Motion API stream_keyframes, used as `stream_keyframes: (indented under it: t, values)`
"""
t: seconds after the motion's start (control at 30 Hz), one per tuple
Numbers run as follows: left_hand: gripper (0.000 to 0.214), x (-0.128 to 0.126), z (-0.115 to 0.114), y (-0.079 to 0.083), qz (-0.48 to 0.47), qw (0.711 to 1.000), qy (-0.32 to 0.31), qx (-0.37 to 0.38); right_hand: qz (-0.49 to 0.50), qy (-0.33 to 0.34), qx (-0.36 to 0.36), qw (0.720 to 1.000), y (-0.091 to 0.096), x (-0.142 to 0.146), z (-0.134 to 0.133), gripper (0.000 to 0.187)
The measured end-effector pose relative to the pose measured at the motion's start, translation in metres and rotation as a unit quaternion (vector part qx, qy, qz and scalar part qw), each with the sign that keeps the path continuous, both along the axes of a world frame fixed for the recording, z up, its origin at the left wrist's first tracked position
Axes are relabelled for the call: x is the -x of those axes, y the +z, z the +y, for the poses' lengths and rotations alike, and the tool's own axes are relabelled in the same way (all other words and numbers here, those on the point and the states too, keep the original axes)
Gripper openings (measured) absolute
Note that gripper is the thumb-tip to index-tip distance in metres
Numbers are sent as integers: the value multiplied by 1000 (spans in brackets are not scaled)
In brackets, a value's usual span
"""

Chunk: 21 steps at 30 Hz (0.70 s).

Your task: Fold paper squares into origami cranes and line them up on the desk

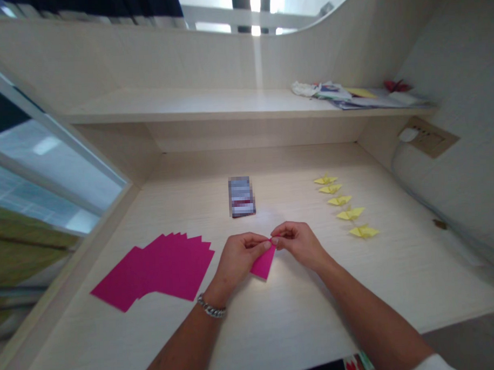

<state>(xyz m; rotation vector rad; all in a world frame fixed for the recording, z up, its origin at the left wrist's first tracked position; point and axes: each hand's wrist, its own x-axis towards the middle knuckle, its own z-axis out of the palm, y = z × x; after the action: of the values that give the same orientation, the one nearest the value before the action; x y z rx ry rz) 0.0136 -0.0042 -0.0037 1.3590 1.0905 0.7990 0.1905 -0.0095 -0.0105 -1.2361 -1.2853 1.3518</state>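
Note:
A small folded piece of pink paper (264, 264) is held between my two hands over the middle of the desk. My left hand (243, 255), with a chain bracelet (211, 307) at the wrist, pinches its upper left part. At the paper's top right corner, the thumb and fingers of my right hand (297, 242) are closed on it. The fingertips nearly meet and hide the upper edge of the fold. Left of my hands lies a fanned stack of pink paper sheets (172, 266). Several yellow folded paper cranes (350, 214) form a row to the right.
Behind my hands a phone-like rectangular object (241, 196), blurred out, lies on the desk (292, 323). Papers (341, 95) rest on the shelf (179, 103) above. A white plug (408, 134) with a cable (409, 187) sits in the socket on the right wall.

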Motion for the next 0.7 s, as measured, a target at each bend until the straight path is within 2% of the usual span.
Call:
stream_keyframes:
  t: [0.2, 0.4, 0.6, 0.7]
  values:
    - [22, 1, 0, 3, 0, 999, 28, 24, 2, -23, 2, 1000, -2, -1, 0, 22]
    - [18, 1, 1, 2, -6, 1000, 14, 26, -4, -6, 16, 1000, -4, 1, 0, 22]
    - [33, 6, 2, 3, -46, 999, 2, 16, 23, -39, 12, 999, -1, 0, 1, 24]
    - [34, 6, 3, 5, -42, 999, 24, 11, 32, -57, 12, 998, 0, 0, 2, 25]
